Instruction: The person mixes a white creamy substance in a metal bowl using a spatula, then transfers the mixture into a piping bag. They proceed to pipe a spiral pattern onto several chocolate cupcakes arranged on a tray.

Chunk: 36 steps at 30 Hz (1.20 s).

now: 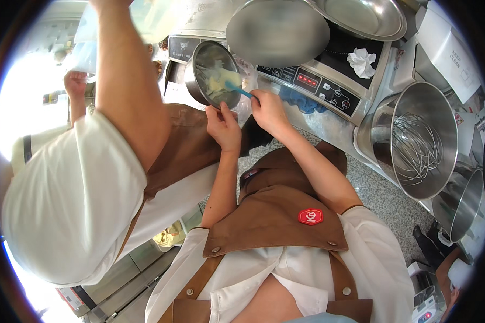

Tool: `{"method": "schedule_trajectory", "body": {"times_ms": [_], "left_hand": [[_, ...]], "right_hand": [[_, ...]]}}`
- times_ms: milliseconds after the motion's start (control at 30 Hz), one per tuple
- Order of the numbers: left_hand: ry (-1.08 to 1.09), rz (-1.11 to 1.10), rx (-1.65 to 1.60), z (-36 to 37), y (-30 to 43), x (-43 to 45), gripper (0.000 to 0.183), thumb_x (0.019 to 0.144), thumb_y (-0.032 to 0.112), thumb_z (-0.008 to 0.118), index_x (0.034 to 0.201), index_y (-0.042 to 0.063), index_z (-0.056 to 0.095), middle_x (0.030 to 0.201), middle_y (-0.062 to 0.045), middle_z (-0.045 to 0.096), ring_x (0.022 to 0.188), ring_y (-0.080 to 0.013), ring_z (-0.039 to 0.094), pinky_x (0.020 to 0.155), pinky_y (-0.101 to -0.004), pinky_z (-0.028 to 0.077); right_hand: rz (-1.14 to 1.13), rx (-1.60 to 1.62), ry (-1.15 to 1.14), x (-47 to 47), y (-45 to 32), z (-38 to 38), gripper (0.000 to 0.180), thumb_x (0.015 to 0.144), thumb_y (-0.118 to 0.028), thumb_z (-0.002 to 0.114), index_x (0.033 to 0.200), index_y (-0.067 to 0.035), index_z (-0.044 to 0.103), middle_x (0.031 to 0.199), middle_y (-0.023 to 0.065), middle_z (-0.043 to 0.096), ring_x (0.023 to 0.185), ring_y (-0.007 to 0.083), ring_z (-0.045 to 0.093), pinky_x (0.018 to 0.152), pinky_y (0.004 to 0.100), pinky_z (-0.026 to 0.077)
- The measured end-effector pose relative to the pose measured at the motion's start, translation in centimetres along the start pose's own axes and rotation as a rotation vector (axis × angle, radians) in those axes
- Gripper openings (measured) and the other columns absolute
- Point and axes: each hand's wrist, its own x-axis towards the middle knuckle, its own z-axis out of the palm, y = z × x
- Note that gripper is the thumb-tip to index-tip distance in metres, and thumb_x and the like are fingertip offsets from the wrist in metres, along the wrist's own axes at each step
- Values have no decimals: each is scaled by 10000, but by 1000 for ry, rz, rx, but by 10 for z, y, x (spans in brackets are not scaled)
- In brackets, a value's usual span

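Observation:
A small stainless steel bowl (192,78) tilts toward me at the counter's left part. Its near rim is pinched between the thumb and fingers of my left hand (226,127). Inside lies a soft, pale yellow mass (222,77), some of it smeared on the wall. My right hand (270,112) grips the handle of a blue spatula (242,91), whose blade rests in that mass. What the mass is made of, I cannot tell.
A co-worker (72,194) stands close at my left, one arm reaching forward. An induction cooker (307,82) with a lit display carries crumpled white paper (361,63) and a blurred round vessel (278,34). A deep steel mixing bowl (448,161) with a wire whisk (418,145) stands right.

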Motion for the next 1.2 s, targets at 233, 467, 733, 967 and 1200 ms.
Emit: {"method": "schedule_trajectory", "body": {"times_ms": [233,467,733,967,1200], "left_hand": [[-7,24,79,-5,-5,-4,188,986,117,554,855,21,460,644,-40,565,538,-101,580,514,-238,458],[-4,10,121,-6,2,-6,195,992,115,542,843,24,456,632,-39,566,549,-92,572,518,-247,434],[19,44,148,-6,-4,-10,218,989,119,546,820,25,446,596,-45,578,530,-98,564,511,-254,426],[49,9,150,-8,-3,-12,215,960,99,574,796,21,460,597,-77,573,526,-174,569,519,-318,441],[62,39,153,-6,2,-6,214,955,100,577,794,24,460,597,-85,568,528,-197,572,517,-332,439]], "right_hand": [[-26,-121,25,-2,-24,-13,178,873,-99,564,972,12,663,909,232,649,864,429,625,753,502,493],[-37,-189,-17,20,-21,0,196,878,-101,557,974,30,667,895,249,652,842,431,634,744,505,506],[-24,-82,-91,-2,-32,-17,164,836,-83,577,807,60,650,770,267,649,739,454,651,687,519,526],[11,-236,-71,-3,-25,-31,194,841,-102,564,764,58,642,775,272,647,743,459,642,692,518,519],[-17,-246,-103,-6,-31,-34,159,838,-97,572,787,33,649,801,246,655,743,449,644,686,512,519]]}}
